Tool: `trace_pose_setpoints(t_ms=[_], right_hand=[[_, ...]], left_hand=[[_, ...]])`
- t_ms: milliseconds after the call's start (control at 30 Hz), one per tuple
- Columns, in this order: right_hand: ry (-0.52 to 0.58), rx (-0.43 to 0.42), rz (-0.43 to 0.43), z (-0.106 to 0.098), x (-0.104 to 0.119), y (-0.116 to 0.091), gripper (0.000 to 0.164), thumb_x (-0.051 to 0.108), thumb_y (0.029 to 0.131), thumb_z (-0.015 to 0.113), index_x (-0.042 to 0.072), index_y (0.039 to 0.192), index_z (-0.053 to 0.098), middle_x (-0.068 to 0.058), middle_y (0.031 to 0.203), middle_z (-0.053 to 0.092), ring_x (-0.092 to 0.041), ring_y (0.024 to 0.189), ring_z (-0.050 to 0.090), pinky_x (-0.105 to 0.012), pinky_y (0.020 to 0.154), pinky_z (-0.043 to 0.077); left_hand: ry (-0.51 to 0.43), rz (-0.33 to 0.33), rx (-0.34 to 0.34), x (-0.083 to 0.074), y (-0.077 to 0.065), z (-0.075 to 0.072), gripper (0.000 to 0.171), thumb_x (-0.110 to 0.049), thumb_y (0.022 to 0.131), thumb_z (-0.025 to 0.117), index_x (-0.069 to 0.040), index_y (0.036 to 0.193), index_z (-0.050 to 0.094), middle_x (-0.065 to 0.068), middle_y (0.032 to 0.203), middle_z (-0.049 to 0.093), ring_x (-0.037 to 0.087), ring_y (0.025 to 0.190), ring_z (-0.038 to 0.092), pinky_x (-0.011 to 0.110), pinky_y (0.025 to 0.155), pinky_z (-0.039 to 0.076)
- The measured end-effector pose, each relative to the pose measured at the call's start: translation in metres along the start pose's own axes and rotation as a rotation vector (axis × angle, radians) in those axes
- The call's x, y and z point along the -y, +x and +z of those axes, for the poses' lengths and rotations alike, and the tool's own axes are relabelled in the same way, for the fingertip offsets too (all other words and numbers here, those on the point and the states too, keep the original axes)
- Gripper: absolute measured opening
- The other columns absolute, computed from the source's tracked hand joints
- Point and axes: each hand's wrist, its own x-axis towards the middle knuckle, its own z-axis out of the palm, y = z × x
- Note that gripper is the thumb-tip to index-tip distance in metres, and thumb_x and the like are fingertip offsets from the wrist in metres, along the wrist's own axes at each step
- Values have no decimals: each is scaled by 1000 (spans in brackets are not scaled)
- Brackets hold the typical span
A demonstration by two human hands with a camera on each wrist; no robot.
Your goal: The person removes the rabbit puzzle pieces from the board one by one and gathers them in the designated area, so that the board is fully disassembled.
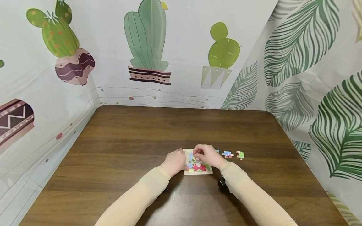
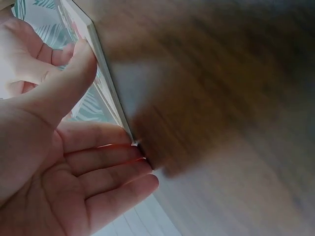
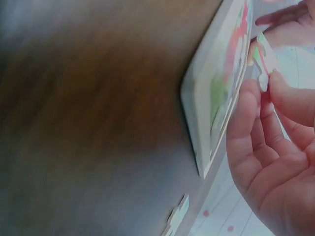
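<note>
A small jigsaw puzzle board (image 1: 198, 173) with a pale frame lies on the table, its picture pink, green and blue. My left hand (image 1: 174, 161) rests along the board's left side. In the left wrist view the thumb (image 2: 83, 61) touches the frame while the fingers lie fairly straight by its corner. Over the board, my right hand (image 1: 208, 155) pinches a puzzle piece (image 3: 263, 71) between thumb and index finger, tilted on edge in the right wrist view. That hand hides part of the picture in the head view.
Loose puzzle pieces lie right of the board: a blue and pink piece (image 1: 227, 154), a green one (image 1: 240, 154), and another (image 1: 217, 151) partly behind the right hand. The brown wooden table (image 1: 135, 131) meets patterned cloth walls (image 1: 183, 47) at its back and sides.
</note>
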Motion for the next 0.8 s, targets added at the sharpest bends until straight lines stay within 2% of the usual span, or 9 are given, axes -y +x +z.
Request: trace_pose_setpoints(t_ms=[167, 333, 500, 800], right_hand=[[-2, 3, 37, -12, -8, -7, 3, 9, 88, 66, 8, 85, 67, 2, 74, 62, -8, 66, 53, -23, 62, 47], [-1, 11, 72, -26, -21, -19, 5, 9, 85, 69, 7, 90, 69, 2, 73, 63, -9, 64, 54, -23, 58, 47], [-1, 26, 109, -41, -32, -32, 2, 8, 84, 71, 8, 83, 68, 3, 68, 62, -11, 59, 54, -24, 53, 46], [-50, 45, 133, -56, -44, -45, 5, 5, 82, 71, 7, 79, 68, 3, 67, 62, -8, 60, 53, -24, 55, 45]], left_hand=[[-1, -1, 9, -1, 0, -1, 78, -52, 73, 74, 5, 124, 59, 17, 125, 61, 25, 112, 61, 33, 73, 56], [6, -3, 4, -1, -1, -1, 78, -52, 72, 74, 5, 124, 60, 16, 125, 61, 24, 113, 61, 32, 76, 56], [20, 6, -3, 0, -2, -2, 80, -54, 72, 73, 5, 124, 60, 16, 125, 61, 25, 114, 60, 32, 77, 56], [37, 8, -28, -1, -2, -1, 79, -55, 70, 74, 4, 121, 62, 14, 121, 64, 23, 109, 63, 31, 72, 56]])
